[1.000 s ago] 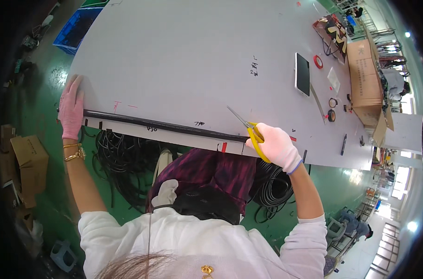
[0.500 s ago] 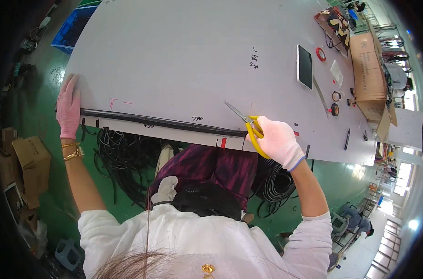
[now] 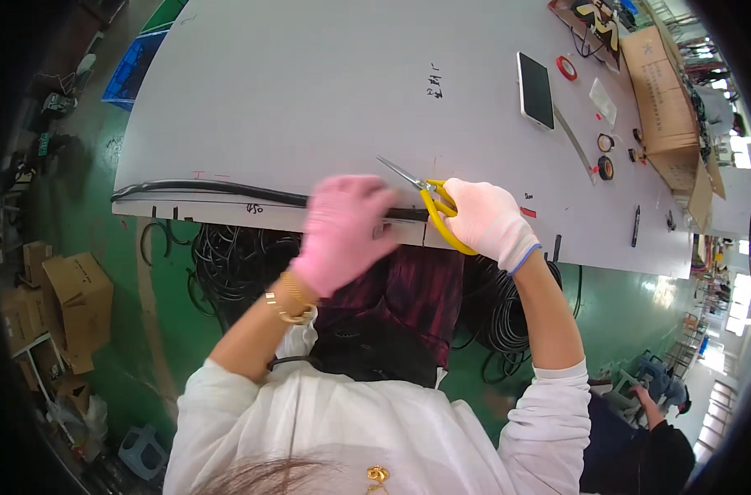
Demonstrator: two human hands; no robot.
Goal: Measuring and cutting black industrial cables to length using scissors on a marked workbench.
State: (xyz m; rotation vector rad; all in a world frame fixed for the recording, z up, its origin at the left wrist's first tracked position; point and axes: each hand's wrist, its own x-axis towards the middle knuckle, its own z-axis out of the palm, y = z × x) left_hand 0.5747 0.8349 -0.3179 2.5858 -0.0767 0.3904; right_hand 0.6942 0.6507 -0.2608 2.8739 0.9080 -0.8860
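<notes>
A length of black cable or tubing [image 3: 227,188] lies along the table's near edge, its left end curving down toward the corner. My left hand [image 3: 347,227], in a pink glove, is over the middle of it. That hand is smeared by motion, so its grip on the black length cannot be made out. In a white glove, my right hand [image 3: 487,219] is closed round yellow-handled scissors [image 3: 440,216]. Their silver blades point up and to the left, slightly apart. The black length's right end reaches the scissors' handles; whether my right fingers also pinch it is hidden.
On the white table [image 3: 293,99] are a tablet-like device [image 3: 536,91], a metal ruler [image 3: 573,140], tape rolls [image 3: 605,168] and a black pen [image 3: 636,225]. A cardboard box [image 3: 660,99] stands at right. Coiled black cables [image 3: 507,318] hang below the near edge.
My left hand has left the black length's left end and swung right to its middle. The left end now bends. My right hand keeps the scissors, and the head view has shifted slightly.
</notes>
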